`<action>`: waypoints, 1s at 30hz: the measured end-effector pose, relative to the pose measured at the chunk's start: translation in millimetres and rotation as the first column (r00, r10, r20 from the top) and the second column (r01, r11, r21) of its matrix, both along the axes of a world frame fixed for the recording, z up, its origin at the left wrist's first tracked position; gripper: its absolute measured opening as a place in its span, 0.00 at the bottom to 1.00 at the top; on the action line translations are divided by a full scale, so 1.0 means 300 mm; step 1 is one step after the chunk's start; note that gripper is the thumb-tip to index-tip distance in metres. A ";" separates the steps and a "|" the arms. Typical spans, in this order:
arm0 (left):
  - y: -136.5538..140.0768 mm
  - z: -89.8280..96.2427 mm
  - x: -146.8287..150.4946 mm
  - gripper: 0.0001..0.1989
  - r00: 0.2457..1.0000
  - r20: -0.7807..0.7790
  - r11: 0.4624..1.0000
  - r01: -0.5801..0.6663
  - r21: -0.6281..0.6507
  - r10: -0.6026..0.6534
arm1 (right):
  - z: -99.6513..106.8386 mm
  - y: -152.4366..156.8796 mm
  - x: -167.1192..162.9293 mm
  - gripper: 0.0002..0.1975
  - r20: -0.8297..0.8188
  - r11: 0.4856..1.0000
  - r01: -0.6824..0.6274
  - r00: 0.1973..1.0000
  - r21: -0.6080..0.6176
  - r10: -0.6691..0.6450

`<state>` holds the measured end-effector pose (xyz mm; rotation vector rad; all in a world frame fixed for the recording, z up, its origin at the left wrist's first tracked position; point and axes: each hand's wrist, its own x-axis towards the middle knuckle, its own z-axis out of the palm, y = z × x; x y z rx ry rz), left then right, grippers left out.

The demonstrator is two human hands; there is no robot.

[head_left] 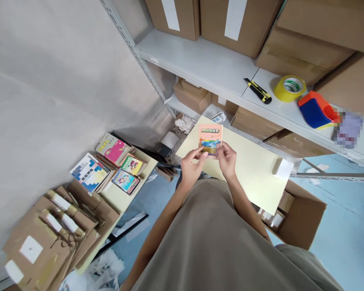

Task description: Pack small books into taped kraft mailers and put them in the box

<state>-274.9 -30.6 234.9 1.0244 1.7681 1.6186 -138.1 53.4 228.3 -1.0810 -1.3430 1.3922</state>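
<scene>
A small pink booklet [210, 135] with a blue and yellow picture on its cover is held up over the pale yellow tabletop [251, 169]. My left hand [192, 165] grips its lower left corner between thumb and fingers. At the lower right edge, my right hand [227, 159] pinches it with the thumb on the cover. The cover faces me, and the fingers behind it are hidden. A small white box [283, 168] stands at the table's right end.
Left, a side table bears several book stacks [113, 149] and flattened cardboard [42, 242]. Ahead, the shelf [194, 52] holds cartons, a utility knife [259, 91], yellow tape [290, 88] and a red-and-blue tape dispenser [317, 110]. An open carton [305, 214] sits on the floor, right.
</scene>
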 end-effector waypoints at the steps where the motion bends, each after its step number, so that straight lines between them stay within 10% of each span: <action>1: -0.004 -0.009 -0.027 0.20 0.997 0.020 0.997 -0.076 -0.010 0.077 | 0.000 0.008 0.009 0.27 -0.011 1.000 -0.016 1.000 -0.019 0.016; 5: -0.020 -0.036 -0.122 0.31 0.960 0.211 0.982 -0.189 0.010 0.183 | 0.003 0.012 0.015 0.29 -0.049 0.992 -0.080 0.996 -0.093 0.076; 12: -0.050 -0.016 -0.095 0.31 0.836 0.546 0.998 0.064 -0.006 -0.051 | -0.025 -0.018 -0.045 0.30 -0.024 0.980 -0.174 0.985 -0.102 0.172; 20: -0.066 -0.028 -0.103 0.28 0.919 0.379 0.993 -0.113 -0.018 0.111 | -0.018 -0.055 -0.096 0.25 0.101 0.990 -0.051 0.994 0.133 0.038; 30: -0.097 0.017 -0.097 0.16 0.999 -0.011 0.999 0.052 -0.017 -0.052 | -0.010 -0.060 -0.139 0.25 0.061 0.989 -0.142 0.988 -0.030 0.144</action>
